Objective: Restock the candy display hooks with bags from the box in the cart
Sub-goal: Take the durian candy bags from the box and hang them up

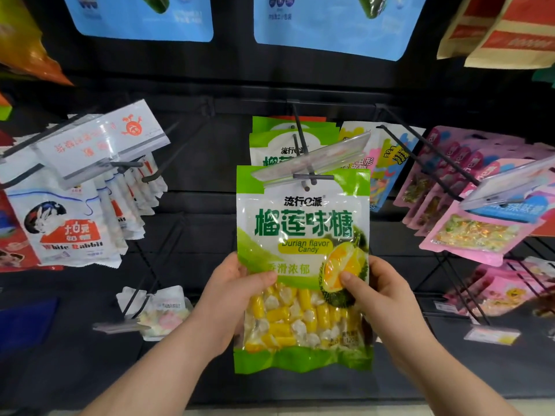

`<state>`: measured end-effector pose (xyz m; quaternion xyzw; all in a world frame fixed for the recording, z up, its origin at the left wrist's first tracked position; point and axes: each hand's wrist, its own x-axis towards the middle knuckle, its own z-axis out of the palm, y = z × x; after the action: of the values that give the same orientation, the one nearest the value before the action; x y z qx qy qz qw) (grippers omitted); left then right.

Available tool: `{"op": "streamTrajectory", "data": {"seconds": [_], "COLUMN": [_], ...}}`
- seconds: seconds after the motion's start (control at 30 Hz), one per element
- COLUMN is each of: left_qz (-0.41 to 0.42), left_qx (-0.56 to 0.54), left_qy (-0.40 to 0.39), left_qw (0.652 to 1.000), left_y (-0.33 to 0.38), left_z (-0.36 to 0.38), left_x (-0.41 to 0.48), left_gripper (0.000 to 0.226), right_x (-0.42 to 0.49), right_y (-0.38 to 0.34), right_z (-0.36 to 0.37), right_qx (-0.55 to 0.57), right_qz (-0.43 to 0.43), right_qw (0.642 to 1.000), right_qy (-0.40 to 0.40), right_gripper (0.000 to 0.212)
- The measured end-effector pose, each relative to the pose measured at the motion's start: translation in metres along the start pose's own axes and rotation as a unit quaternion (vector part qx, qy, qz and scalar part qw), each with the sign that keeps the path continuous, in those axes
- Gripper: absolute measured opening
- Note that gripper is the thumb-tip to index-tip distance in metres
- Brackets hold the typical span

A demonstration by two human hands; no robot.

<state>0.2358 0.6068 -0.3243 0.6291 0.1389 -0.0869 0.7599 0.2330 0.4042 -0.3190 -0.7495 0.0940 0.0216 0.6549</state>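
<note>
A green and white durian candy bag (301,229) hangs upright in front of me, its top at the tip of the centre display hook (303,151), under a clear price tag holder (312,159). My left hand (231,292) grips the bag's left edge, thumb on its front. My right hand (375,292) grips the right edge, thumb over the durian picture. More durian bags (270,139) hang further back on the same hook. Neither the box nor the cart is in view.
White Rabbit candy bags (69,226) fill the hooks on the left, pink candy bags (468,226) those on the right. A small pastel bag (165,313) hangs lower left. Blue pouches (327,28) hang above on the black panel.
</note>
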Motion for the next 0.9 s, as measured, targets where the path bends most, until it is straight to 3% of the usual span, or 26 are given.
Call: {"op": "streamTrajectory", "data": {"seconds": [0.23, 0.47, 0.6, 0.8, 0.9], "left_qz": [0.019, 0.069, 0.073, 0.086, 0.082], "left_qx": [0.067, 0.123, 0.204, 0.226, 0.233], "left_qy": [0.031, 0.058, 0.066, 0.067, 0.070], "left_qw": [0.997, 0.988, 0.974, 0.968, 0.967], "left_y": [0.016, 0.025, 0.027, 0.028, 0.027], "left_z": [0.009, 0.006, 0.005, 0.003, 0.001], "left_x": [0.052, 0.108, 0.126, 0.135, 0.137], "left_gripper": [0.022, 0.040, 0.030, 0.035, 0.037], "right_x": [0.058, 0.108, 0.125, 0.134, 0.134], "right_y": [-0.006, -0.014, -0.009, -0.008, -0.010], "right_z": [0.014, 0.029, 0.035, 0.039, 0.041], "right_qx": [-0.082, -0.127, -0.150, -0.193, -0.222], "right_qz": [-0.014, -0.026, -0.010, 0.001, 0.011], "right_qw": [0.996, 0.991, 0.988, 0.981, 0.974], "right_qy": [0.035, 0.043, 0.043, 0.034, 0.031], "right_gripper": [0.027, 0.025, 0.027, 0.029, 0.041]}}
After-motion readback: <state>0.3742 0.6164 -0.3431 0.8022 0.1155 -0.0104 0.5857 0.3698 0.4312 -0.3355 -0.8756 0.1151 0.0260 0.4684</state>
